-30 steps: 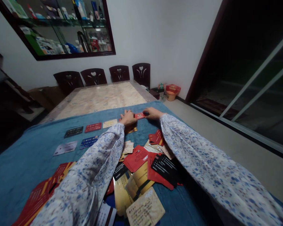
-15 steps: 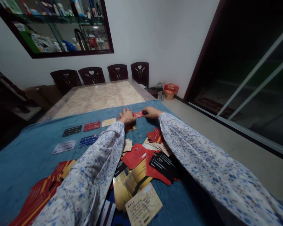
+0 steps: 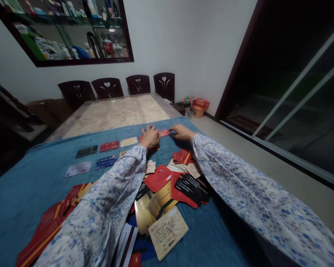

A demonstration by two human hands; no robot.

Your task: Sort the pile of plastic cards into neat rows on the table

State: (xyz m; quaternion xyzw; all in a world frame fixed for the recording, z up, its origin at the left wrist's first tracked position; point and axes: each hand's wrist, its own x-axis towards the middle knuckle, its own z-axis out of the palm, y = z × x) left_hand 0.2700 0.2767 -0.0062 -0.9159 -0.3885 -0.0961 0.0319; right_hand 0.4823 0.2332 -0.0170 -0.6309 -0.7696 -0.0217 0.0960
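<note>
Both my arms, in blue-flowered white sleeves, reach far across a blue cloth [image 3: 22,193]. Between my hands lies a red card [image 3: 163,133] on the cloth. My left hand [image 3: 149,138] rests at the card's left end, fingers bent down on it. At the right end my right hand [image 3: 181,132] lies with fingertips touching the card. The card continues a row of single cards: a cream card [image 3: 128,142], a red one [image 3: 109,146] and a black one [image 3: 86,151]. Under my arms spreads a loose pile of cards [image 3: 167,189] in red, gold and black.
A second short row holds a blue card [image 3: 107,162] and a pale card [image 3: 78,169]. Red cards [image 3: 48,226] fan out at the near left. Beyond the cloth is bare marbled tabletop [image 3: 117,113], several dark chairs [image 3: 108,87], a wall cabinet, and a glass door at right.
The view has shifted slightly; my hands stay at the red card's ends, my left fingers curling a little more onto it. The card has barely moved.
</note>
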